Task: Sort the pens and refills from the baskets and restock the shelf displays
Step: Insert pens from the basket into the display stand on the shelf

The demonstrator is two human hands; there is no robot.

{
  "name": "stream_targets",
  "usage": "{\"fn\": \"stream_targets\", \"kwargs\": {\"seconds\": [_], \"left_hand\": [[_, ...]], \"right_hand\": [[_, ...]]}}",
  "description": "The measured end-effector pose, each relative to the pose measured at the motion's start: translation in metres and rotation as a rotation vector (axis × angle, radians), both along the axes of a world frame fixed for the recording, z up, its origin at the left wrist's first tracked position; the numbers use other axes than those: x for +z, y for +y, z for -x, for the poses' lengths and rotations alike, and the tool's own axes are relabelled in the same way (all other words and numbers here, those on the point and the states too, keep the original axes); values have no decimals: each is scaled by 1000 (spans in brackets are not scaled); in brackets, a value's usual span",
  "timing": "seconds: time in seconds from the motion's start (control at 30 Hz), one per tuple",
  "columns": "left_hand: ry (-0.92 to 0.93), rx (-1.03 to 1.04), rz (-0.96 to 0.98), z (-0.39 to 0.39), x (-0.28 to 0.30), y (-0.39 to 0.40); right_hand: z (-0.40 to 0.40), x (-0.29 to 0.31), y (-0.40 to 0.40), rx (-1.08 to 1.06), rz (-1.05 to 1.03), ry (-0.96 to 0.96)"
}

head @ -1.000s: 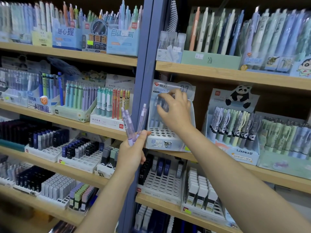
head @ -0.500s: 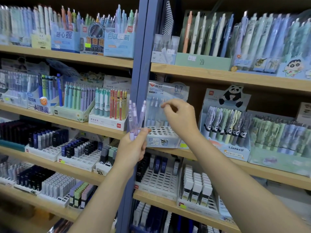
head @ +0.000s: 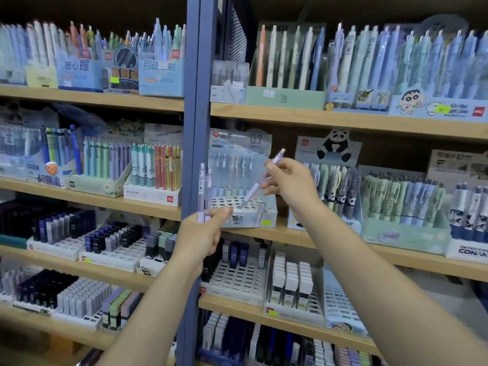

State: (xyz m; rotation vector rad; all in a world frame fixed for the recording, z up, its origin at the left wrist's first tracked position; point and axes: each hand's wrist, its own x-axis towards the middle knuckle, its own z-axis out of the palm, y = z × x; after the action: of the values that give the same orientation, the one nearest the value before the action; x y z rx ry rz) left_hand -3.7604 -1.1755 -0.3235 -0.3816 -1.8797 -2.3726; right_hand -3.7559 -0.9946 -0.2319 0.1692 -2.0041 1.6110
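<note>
Wooden shelves (head: 343, 122) on a blue upright (head: 194, 128) carry pen display boxes (head: 243, 196) at centre, refill trays (head: 237, 281) at six o'clock.

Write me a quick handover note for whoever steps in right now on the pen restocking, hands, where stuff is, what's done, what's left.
Right hand: pinches one lilac pen, tilted, its tip just above the holes of the 0.7 mm display box.
Left hand: grips the spare lilac pens upright, in front of the blue shelf post.
Done: a back row of pens stands in the box.
Left: seat the tilted pen in a free hole, then feed in the spare ones; most front holes look empty. No baskets in view.
</note>
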Motion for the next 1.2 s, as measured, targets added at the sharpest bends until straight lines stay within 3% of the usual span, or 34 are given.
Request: {"fn": "stream_targets", "kwargs": {"seconds": [0.47, 0.9, 1.2], "left_hand": [[101, -8, 97, 5, 2, 18], [123, 10, 63, 11, -13, 13], [122, 30, 64, 11, -14, 15]], "right_hand": [[42, 8, 13, -274, -396, 116], [52, 1, 14, -286, -431, 72], [56, 7, 6, -458, -630, 85]]}}
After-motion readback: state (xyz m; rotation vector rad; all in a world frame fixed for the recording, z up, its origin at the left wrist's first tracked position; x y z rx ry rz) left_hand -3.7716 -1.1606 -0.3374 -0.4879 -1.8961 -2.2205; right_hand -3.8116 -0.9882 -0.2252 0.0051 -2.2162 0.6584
